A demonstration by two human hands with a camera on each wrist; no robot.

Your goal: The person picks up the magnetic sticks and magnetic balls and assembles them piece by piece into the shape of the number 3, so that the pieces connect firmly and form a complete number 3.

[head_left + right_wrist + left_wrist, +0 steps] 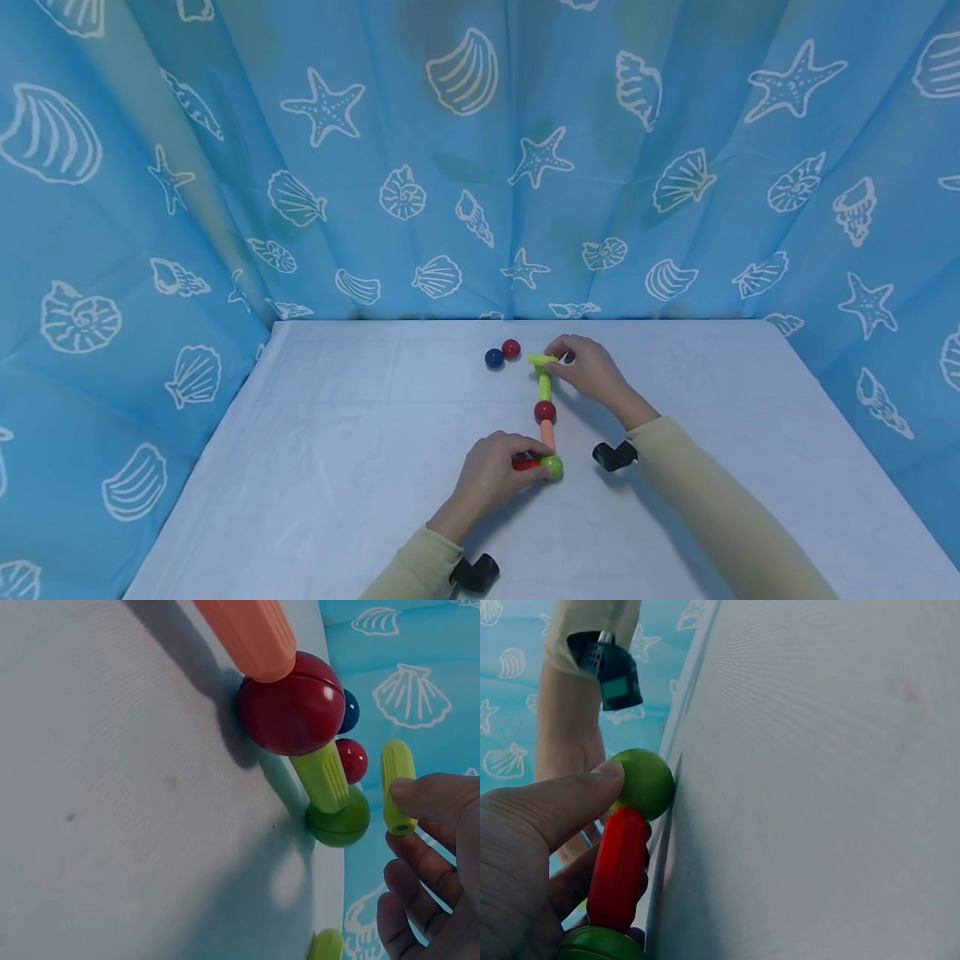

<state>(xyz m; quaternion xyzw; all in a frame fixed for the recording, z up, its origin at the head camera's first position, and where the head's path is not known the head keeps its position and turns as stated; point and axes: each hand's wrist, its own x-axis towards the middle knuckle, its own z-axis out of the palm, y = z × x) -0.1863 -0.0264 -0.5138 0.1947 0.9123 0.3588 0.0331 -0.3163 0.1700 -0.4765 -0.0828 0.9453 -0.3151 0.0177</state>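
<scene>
A chain of toy building rods and balls lies on the white table. My left hand [491, 471] grips its near end, thumb on a green ball [645, 784] and fingers behind a red rod [619, 870]. Another green ball [600, 945] sits at that rod's other end. From the near ball an orange rod [547, 435] leads to a dark red ball [292, 705], then a yellow-green rod [322, 776] and a far green ball [339, 817]. My right hand [592, 367] pinches a loose yellow-green rod [397, 787] beside that far ball, apart from it.
A dark blue ball [494, 358] and a red ball [512, 349] rest on the table [337, 467] left of the chain's far end. Another yellow-green piece [327, 946] shows at the bottom of the right wrist view. A blue shell-patterned curtain [480, 167] stands behind the table.
</scene>
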